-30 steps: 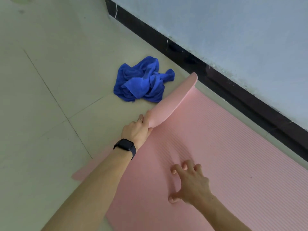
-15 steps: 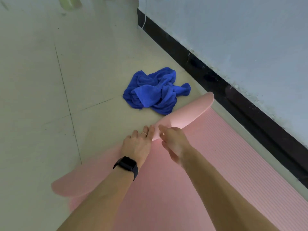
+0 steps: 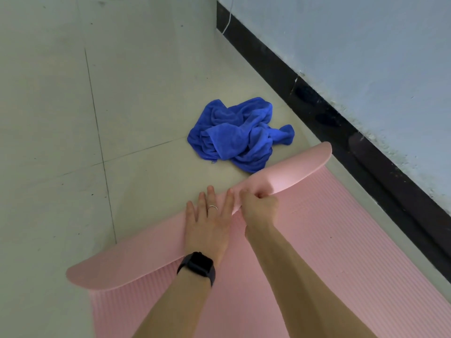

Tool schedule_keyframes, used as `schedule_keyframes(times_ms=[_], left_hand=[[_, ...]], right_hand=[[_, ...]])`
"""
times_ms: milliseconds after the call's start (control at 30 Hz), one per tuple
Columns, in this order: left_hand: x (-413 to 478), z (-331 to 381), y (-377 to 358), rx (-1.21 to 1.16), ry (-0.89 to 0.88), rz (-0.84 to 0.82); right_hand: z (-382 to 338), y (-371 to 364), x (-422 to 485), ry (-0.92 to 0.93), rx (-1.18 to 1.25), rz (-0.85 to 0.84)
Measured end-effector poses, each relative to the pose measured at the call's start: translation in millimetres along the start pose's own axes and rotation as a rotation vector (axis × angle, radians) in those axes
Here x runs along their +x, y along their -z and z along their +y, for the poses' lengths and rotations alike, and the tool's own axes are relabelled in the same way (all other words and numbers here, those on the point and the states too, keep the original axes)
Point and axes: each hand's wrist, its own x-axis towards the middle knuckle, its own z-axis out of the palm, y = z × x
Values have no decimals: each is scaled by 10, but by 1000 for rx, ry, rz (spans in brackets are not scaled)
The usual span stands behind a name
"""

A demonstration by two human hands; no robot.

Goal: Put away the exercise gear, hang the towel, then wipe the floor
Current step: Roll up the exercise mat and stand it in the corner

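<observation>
A pink mat (image 3: 341, 240) lies on the tiled floor (image 3: 61, 118), running from the near edge of the view toward a wall (image 3: 366, 57) on the right, its ribbed face up. Its far end is folded back over itself, so the smooth underside shows as a curved flap from the near left to the far right.

The left hand (image 3: 210, 220) lies flat on the folded flap, fingers spread and pointing away — palm down, pressing, not gripping. It wears a ring (image 3: 212, 207) on one finger and a dark watch (image 3: 197, 265) on the wrist. The right hand (image 3: 258, 206) sits just beside it, touching the same fold; its fingers are curled around the flap's edge, pinching the mat where the fold lifts off the ribbed face. To the right of that grip the flap stands a little open, arched above the mat below.

A crumpled blue towel (image 3: 239, 135) lies on the floor just beyond the fold, near the far right corner of the mat; whether they touch I cannot tell. A black skirting (image 3: 305, 93) runs along the foot of the wall, close to the mat's right edge.
</observation>
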Motion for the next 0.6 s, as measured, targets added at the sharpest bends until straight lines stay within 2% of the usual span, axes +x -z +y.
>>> schedule_keyframes(times_ms=[100,167,267,400,500,567,600], left_hand=[[63,-198,267,-51,-78,-201],[129,-292,494,-126,-90,-329],[156,-254,721,-69,-25,-321],[0,-29,576,198,-50,-217],[-108,35,366,264,-122,-146],[-166,73,383,269,-109,-139],[-189,89,420,273,-96,-162]], right_hand=[[142,104,-60,64,170,-42],[175,198,-22,45,308,-146],[191,386,23,15,449,-305],[182,400,28,52,242,-250],[126,363,-57,33,-16,-64],[169,418,-165,111,-198,48],[204,461,-215,155,-221,47]])
